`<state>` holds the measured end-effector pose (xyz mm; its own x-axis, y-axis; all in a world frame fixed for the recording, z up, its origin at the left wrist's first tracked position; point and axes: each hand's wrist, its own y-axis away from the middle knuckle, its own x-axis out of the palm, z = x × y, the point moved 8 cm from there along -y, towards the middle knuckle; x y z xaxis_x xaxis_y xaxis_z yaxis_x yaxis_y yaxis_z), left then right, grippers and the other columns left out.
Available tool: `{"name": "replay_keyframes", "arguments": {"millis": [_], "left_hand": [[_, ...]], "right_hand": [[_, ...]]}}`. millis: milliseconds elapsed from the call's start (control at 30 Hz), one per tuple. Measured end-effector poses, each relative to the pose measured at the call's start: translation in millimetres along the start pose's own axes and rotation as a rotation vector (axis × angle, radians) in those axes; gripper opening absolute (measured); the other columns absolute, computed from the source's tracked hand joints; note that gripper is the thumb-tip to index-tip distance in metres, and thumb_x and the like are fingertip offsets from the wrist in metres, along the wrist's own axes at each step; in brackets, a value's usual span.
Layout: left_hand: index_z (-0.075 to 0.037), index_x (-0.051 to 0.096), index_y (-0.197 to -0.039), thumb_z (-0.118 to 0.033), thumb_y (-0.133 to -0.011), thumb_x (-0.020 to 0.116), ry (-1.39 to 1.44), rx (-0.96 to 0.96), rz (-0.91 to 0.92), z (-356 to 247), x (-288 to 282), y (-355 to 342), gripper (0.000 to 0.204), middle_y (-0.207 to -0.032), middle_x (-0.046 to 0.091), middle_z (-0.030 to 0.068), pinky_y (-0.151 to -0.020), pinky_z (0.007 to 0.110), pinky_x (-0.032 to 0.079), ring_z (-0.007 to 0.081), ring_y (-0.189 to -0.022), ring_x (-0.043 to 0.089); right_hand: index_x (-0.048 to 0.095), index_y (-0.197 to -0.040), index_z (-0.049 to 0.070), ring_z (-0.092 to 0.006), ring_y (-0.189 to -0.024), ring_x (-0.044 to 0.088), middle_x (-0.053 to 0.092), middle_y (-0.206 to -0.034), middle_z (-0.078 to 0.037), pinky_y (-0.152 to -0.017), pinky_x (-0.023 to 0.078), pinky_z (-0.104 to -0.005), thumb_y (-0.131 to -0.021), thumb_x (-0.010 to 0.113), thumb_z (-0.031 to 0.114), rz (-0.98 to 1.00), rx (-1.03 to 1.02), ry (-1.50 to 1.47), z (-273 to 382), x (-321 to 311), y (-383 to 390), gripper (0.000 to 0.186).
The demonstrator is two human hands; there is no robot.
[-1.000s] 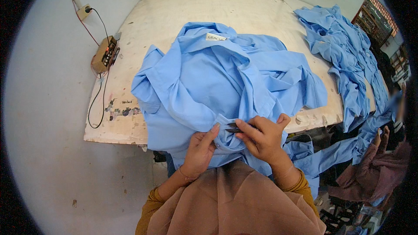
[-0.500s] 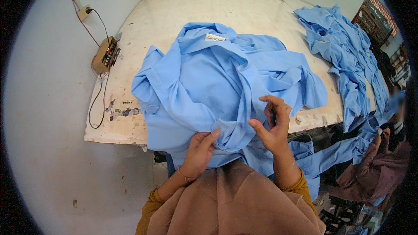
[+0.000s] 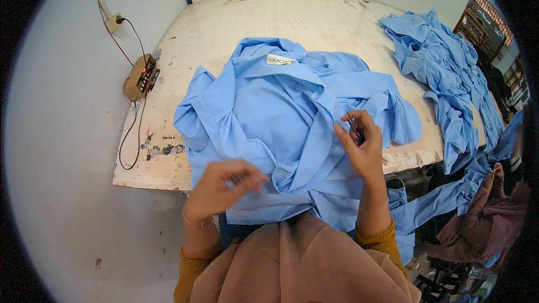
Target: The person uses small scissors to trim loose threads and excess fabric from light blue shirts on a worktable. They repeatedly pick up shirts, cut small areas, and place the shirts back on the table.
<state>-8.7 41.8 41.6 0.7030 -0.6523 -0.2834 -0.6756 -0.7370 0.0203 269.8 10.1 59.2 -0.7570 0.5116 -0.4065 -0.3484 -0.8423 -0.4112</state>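
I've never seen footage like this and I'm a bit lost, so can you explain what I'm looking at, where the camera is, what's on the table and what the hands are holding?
There is no machine here, only a person working with bare hands. The one picture comes from a wide fisheye camera on the person's head looking down, which is why the edges bend and the corners go dark. A worn white table carries a crumpled light blue shirt with a white label at its collar, and a pile of similar blue garments runs along the right edge. At the left edge sits a small box with a wire running to a wall socket. The left hand is raised over the near hem of the shirt, fingers curled; what it pinches is blurred. The right hand is lifted with a small thin dark tool in its grip, too small to identify.
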Motion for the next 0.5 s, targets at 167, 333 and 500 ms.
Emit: {"name": "replay_keyframes", "arguments": {"millis": [167,333,500], "left_hand": [[-0.005,0.069,-0.103,-0.011,-0.084,0.072,-0.335,0.464,-0.581,-75.9,-47.9,-66.0,0.02,-0.105,0.068,0.0065,-0.078,0.032,0.051,0.0179,-0.099,0.064],[-0.007,0.067,-0.093,-0.008,-0.075,0.073,-0.803,0.754,-0.82,-80.9,-53.2,-120.0,0.019,-0.106,0.064,0.0067,-0.081,0.039,0.049,0.027,-0.101,0.06],[-0.005,0.063,-0.084,-0.004,-0.074,0.075,-0.746,0.815,-0.909,-88.5,-40.2,-60.2,0.015,-0.092,0.065,0.0095,-0.064,0.032,0.049,0.0222,-0.078,0.063]], "right_hand": [[0.065,-0.104,0.013,-0.0118,-0.063,0.042,0.048,-0.067,0.003,-0.075,0.027,-0.0319,-0.076,0.08,0.02,-0.148,-0.27,0.3,56.7,15.8,-19.2,0.033],[0.069,-0.103,0.023,-0.0178,-0.069,0.053,0.057,-0.073,0.002,-0.079,0.025,-0.0396,-0.074,0.075,0.017,-0.212,-0.373,0.378,31.3,34.7,-43.7,0.031],[0.072,-0.097,0.025,-0.0155,-0.062,0.054,0.055,-0.065,0.004,-0.078,0.023,-0.0416,-0.073,0.07,0.011,-0.238,-0.593,0.428,51.8,8.3,-2.2,0.028]]}}
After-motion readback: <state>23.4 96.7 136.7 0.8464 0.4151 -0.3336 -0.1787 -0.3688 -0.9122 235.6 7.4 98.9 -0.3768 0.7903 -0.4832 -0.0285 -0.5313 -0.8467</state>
